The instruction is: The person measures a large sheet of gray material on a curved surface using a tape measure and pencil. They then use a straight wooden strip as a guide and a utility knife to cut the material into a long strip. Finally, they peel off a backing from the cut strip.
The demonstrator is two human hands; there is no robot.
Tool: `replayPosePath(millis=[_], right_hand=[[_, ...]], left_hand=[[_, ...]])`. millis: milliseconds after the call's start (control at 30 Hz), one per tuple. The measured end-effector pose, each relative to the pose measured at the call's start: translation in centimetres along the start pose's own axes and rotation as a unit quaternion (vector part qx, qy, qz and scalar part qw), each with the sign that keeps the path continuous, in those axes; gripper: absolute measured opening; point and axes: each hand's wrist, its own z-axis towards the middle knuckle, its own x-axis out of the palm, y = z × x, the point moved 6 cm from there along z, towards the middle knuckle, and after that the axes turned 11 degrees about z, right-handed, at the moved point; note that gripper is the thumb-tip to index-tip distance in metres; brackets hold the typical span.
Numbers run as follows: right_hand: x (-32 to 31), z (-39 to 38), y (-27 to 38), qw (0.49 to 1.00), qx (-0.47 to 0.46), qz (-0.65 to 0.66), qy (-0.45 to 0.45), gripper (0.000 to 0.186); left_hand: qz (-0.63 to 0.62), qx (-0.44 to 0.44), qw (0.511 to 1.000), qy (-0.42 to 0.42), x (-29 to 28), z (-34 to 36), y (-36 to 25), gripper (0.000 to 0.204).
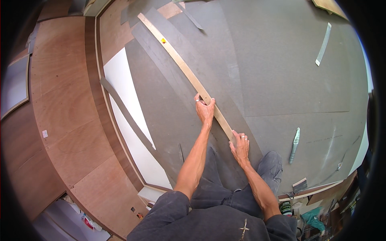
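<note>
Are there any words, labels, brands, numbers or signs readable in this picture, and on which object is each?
Dark can, lower right: pale lettering, whose wording I leave out.
Lower-right grey sheet: a faint printed line, too small to read.
White label on the brown wood panel, left: too small to read.
Yellow-red mark on the wooden strip: any text is too small to read.

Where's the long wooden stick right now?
In the head view, the long wooden stick slants from the upper left toward the middle, over the grey sheets. The left hand and right hand hold its lower part.
</note>
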Motion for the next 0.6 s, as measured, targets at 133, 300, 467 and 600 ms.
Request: replayPosePath(millis=[133, 300, 467, 600], right_hand=[[-0.3, -0.2, -0.3, 1.000, 0.007, 0.011, -0.002, 0.067], [-0.2, 0.1, 0.0, 1.000, -0.002, 0.019, 0.000, 0.067], [-0.3, 0.1, -0.2, 1.000, 0.002, 0.018, -0.006, 0.067], [-0.9, 0.1, 0.7, 0.999, -0.025, 0.031, -0.011, 0.066]], left_hand=[[0.017, -0.005, 1.000, 0.007, 0.2, -0.4, -0.3, 0.075], [-0.007, 0.011, 1.000, -0.005, 0.0, 0.1, -0.1, 0.075], [-0.020, -0.002, 1.000, 0.019, 0.0, -0.4, -1.1, 0.073], [-0.013, 0.042, 0.999, -0.003, -0.3, 0.1, -0.8, 0.073]])
